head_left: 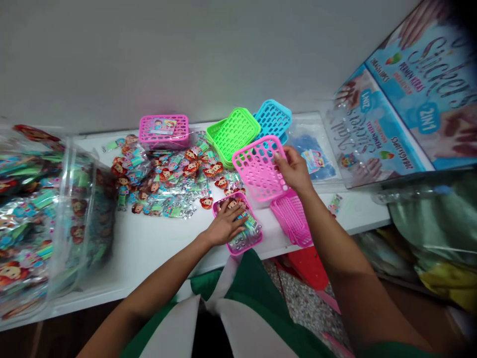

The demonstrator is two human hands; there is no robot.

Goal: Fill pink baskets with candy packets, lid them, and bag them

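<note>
My left hand [226,223] lies with spread fingers on the small clear packets [250,224] inside a pink basket [260,240] near the table's front edge. In my right hand [293,169] is the right rim of a pink perforated lid [259,171], tilted above and behind that basket. Nested pink baskets [294,219] stand just below my right hand. Behind the lid are green baskets and a green lid [236,134], with blue ones [274,119] beside them. A closed pink basket [164,130] with a card on top stands at the back left.
Loose doll-print packets [167,174] are heaped left of centre on the white table [149,248]. A big clear bag [48,223] of packets fills the left. Blue sticker boxes [383,124] and a plastic-wrapped blue item [315,156] are at the right. Below is a red object [307,266].
</note>
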